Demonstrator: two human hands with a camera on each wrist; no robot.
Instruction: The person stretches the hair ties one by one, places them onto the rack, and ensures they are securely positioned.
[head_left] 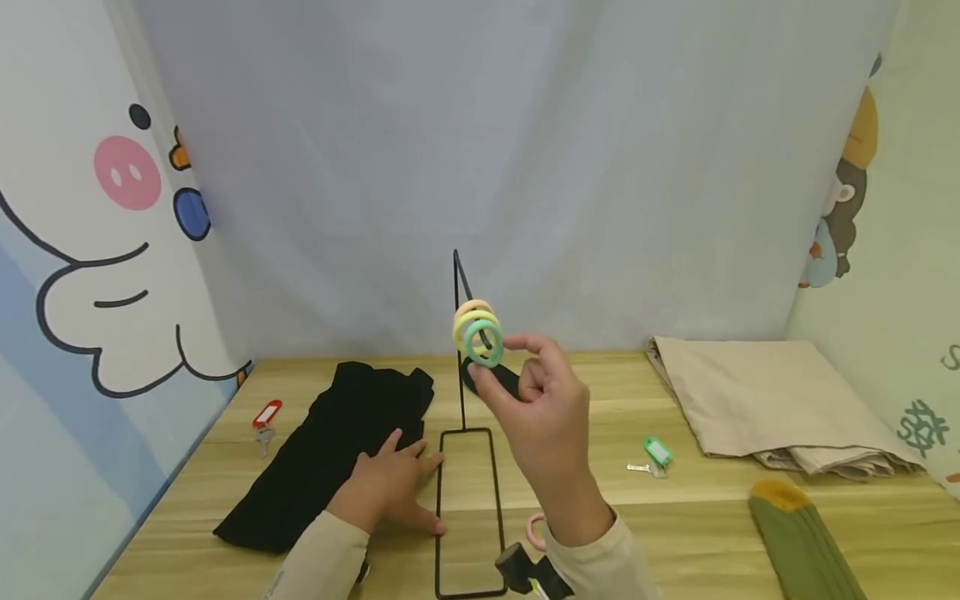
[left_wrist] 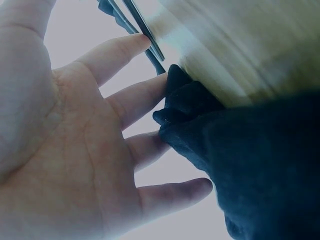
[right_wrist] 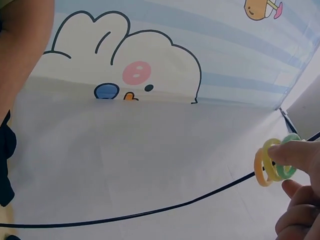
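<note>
A black wire stand point(head_left: 462, 408) rises from a rectangular wire base point(head_left: 497, 492) on the table. Around its sloping upper arm hang an orange ring point(head_left: 472, 304), a yellow ring point(head_left: 457, 332) and a green ring point(head_left: 468, 343). My right hand point(head_left: 551, 417) pinches the green ring between thumb and index finger, at the arm's near end; the right wrist view shows the three rings point(right_wrist: 271, 172) close together. My left hand point(head_left: 390, 483) lies with spread fingers at the base's left side, the thumb touching its wire. Beside it is a black cloth point(head_left: 330, 458).
A pink ring point(head_left: 534, 531) lies partly hidden by my right wrist. Keys with a red tag point(head_left: 267, 413) lie left; keys with a green tag point(head_left: 658, 451) lie right. Farther right are a folded beige cloth point(head_left: 757, 392) and a green sock point(head_left: 802, 542). A black item point(head_left: 506, 381) sits behind the stand.
</note>
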